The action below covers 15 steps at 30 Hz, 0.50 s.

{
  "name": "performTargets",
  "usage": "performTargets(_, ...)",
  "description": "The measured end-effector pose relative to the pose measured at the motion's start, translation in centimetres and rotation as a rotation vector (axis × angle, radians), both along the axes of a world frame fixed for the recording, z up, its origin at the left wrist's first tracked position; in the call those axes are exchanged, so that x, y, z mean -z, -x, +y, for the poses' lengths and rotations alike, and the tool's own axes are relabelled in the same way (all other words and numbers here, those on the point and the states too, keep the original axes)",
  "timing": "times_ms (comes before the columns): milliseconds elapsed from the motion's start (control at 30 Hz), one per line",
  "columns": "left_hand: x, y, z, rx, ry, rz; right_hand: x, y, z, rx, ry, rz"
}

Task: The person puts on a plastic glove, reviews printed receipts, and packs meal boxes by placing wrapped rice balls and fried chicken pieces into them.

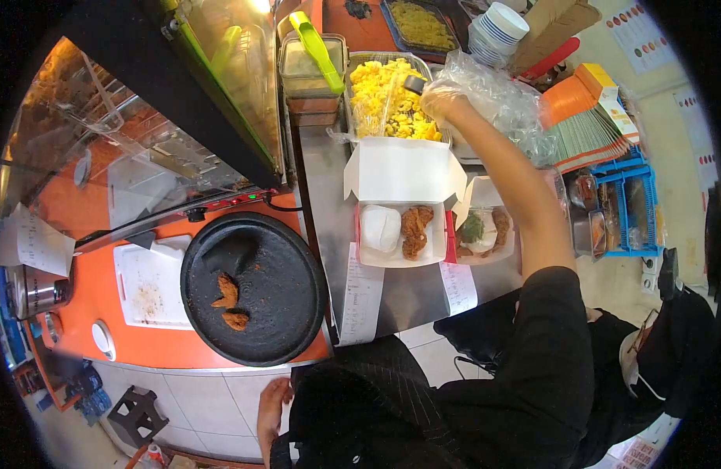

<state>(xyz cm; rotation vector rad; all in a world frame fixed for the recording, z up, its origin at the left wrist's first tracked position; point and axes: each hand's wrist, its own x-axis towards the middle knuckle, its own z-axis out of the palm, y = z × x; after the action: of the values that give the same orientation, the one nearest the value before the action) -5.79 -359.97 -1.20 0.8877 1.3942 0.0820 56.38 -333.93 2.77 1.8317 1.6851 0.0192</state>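
My right hand, in a clear plastic glove, is closed around a utensil with a dark round end, whose other parts I cannot make out. It is over the right side of a tray of yellow scrambled egg. Below it stands an open white box with a white-wrapped mound and fried chicken. A second open box holds chicken and something green, partly covered by my forearm. Low beside my apron hangs my bare left hand, fingers loosely bent, nothing visible in it.
A black stone mortar with fried pieces stands on the orange counter, beside a white tray. Receipts lie by the boxes. Plastic bags, stacked bowls and a blue basket are right. Another person is nearby.
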Motion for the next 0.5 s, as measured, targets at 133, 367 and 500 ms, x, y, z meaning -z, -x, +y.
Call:
performTargets(133, -1.2, -9.9, 6.9, -0.064, -0.058, -0.360, 2.5, -0.2, -0.3, 0.305, -0.195, 0.210)
performTargets(367, -1.9, -22.9, 13.5, -0.063, -0.231, -0.584, 1.5, 0.4, -1.7, 0.253, -0.035, 0.252)
performTargets(500, -0.3, -27.4, 18.0, -0.142, -0.329, -0.589, 4.5, -0.7, -1.3, 0.399, -0.351, 0.526)
